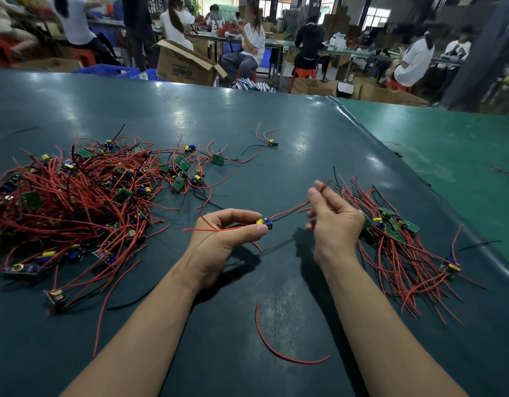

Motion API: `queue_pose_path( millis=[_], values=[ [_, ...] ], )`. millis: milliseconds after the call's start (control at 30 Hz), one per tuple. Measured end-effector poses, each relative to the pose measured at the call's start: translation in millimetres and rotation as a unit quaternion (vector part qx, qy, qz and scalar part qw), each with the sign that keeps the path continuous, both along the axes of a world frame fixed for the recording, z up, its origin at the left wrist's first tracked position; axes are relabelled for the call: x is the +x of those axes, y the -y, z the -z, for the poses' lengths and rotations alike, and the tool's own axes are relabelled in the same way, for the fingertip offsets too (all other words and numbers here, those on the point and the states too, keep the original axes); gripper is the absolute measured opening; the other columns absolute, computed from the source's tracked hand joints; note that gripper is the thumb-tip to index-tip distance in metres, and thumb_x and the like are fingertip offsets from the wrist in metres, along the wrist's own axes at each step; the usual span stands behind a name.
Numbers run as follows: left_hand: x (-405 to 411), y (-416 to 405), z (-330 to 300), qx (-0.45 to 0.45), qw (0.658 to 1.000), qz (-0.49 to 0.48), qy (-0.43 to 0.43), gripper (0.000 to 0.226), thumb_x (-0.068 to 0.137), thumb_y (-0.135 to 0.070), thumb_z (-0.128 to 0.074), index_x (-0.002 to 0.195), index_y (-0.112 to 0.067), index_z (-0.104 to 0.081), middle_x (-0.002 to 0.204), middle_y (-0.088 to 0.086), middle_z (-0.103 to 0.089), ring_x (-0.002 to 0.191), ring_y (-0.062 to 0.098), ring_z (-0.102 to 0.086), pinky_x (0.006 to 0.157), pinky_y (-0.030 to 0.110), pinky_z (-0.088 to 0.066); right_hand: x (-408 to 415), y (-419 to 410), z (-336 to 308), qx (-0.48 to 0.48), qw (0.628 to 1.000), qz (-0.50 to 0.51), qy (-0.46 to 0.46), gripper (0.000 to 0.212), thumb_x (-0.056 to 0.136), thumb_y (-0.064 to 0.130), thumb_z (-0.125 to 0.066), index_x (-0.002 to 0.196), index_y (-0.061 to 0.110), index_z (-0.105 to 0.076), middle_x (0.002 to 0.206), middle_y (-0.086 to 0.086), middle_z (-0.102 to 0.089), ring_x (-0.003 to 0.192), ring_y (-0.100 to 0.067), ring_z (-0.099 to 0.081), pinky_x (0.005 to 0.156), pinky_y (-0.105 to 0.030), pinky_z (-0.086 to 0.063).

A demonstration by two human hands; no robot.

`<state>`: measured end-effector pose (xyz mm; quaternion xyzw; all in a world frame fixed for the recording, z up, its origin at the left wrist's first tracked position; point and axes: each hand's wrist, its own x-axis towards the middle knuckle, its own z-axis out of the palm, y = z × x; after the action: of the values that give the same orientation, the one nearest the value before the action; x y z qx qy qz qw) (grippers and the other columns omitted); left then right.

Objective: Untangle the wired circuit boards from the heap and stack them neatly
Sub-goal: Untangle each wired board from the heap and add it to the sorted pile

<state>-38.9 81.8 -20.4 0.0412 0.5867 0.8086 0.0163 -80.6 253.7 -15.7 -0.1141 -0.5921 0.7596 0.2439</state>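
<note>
Pinched in my left grip (227, 233), thumb against fingertips, is one small circuit board (264, 222) with yellow and blue parts, held just above the dark green bench (247, 116), while my right grip (330, 216) is closed on that board's red and black wires (290, 211), stretched between my two hands. On my left I see the tangled heap (76, 196) of boards and red leads, and just right of my right hand lies the sorted stack (396, 227), its wires fanned toward me; a loose red wire (276, 351) lies on the bench between my forearms.
</note>
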Motion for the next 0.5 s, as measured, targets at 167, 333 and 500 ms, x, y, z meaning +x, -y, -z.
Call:
queue_pose_path(
  millis=[167,333,500],
  values=[
    [0.3,-1.4,-0.6,0.006,1.0,0.0,0.0,0.03,0.048,-0.017,-0.086,0.077,-0.012,-0.078,0.084,0.013,-0.074,0.081,0.021,-0.069,0.078,0.025,-0.055,0.2,-5.6,-3.3,-0.137,0.99,-0.035,0.028,0.016,0.09,-0.002,-0.064,0.087,0.012,-0.071,0.071,-0.001,-0.065,0.046,0.0,-0.051,0.036,-0.016,-0.031],
    [-0.2,0.0,-0.4,0.036,0.999,-0.009,-0.001,0.027,0.052,-0.015,-0.084,0.078,-0.014,-0.079,0.083,0.012,-0.074,0.079,0.021,-0.069,0.078,0.027,-0.056,-1.9,-7.3,-2.8,-0.166,0.982,-0.051,0.069,0.014,0.095,0.002,-0.059,0.086,0.007,-0.069,0.06,-0.001,-0.057,0.033,-0.004,-0.031,0.035,-0.015,-0.027],
    [-1.2,-1.2,-2.0,0.073,0.995,-0.069,-0.003,0.024,0.059,-0.018,-0.081,0.081,-0.01,-0.076,0.079,0.008,-0.073,0.072,0.018,-0.067,0.074,0.027,-0.056,-2.3,-5.2,0.9,-0.119,0.988,-0.046,0.084,0.007,0.092,0.002,-0.063,0.098,0.006,-0.065,0.07,-0.005,-0.062,0.037,-0.006,-0.039,0.037,-0.017,-0.037]
  ],
)
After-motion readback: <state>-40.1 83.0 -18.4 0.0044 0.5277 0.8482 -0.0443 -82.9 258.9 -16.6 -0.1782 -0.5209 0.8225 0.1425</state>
